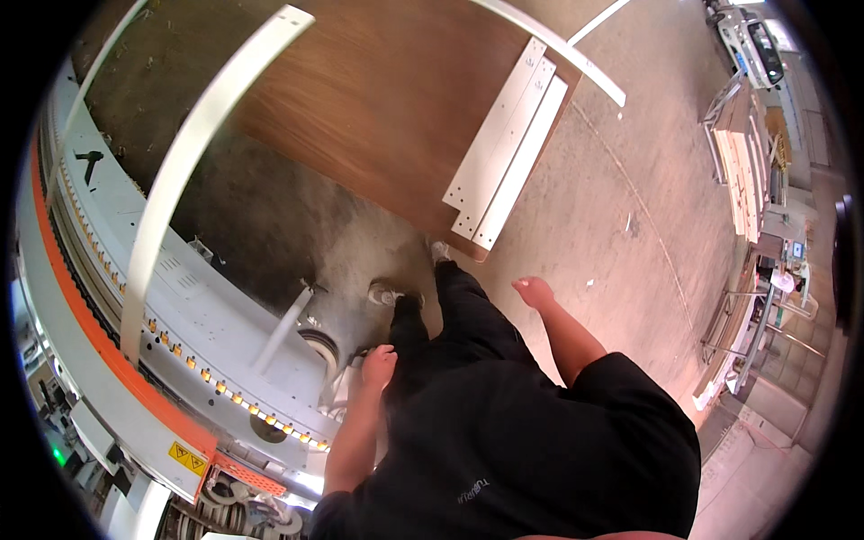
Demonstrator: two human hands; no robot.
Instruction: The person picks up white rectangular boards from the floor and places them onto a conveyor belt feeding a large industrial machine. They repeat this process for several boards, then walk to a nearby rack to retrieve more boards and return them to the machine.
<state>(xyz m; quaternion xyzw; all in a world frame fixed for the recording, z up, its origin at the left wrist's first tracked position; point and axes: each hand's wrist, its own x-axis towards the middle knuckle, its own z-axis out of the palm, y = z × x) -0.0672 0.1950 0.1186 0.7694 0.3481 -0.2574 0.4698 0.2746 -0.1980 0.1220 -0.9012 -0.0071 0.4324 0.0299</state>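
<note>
I look straight down at my own body, dark shirt and trousers, walking on a concrete floor. My left hand [379, 365] hangs by my hip, fingers loosely curled, holding nothing; it is close to the grey and orange machine [135, 297] on my left. My right hand [534, 292] swings out to the right over the floor, fingers closed, empty. Ahead of my feet stands a brown wooden panel [378, 99] with white strips [504, 144] lying on its right edge.
A long white curved strip [180, 171] runs over the machine's bed. Another white strip [558, 45] lies past the panel. Stacks of pale boards [742, 162] and workbenches stand at the right. A vehicle [751, 40] is parked at the top right.
</note>
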